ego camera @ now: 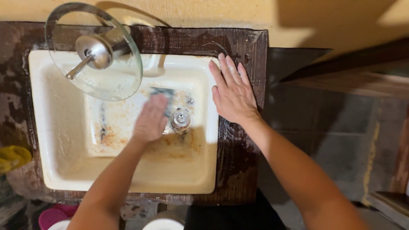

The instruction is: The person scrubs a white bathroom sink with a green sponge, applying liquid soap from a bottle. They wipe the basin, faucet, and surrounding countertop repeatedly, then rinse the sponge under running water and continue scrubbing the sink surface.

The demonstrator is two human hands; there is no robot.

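Note:
A white square sink (64, 170) with rust-coloured stains on its floor sits in a dark wet wooden counter (238, 170). My left hand (150, 121) is inside the basin, pressing a dark green scrubbing pad (162, 92) against the stained bottom; the hand is blurred. The metal drain (181, 120) lies just right of that hand. My right hand (232, 91) rests flat, fingers apart, on the sink's right rim and the counter, holding nothing.
A round glass disc faucet (91, 53) with a metal lever overhangs the sink's back left. A yellow cloth (12, 156) lies at the left edge. Pink and white containers (51, 217) stand below the counter. A tiled floor (341, 140) is to the right.

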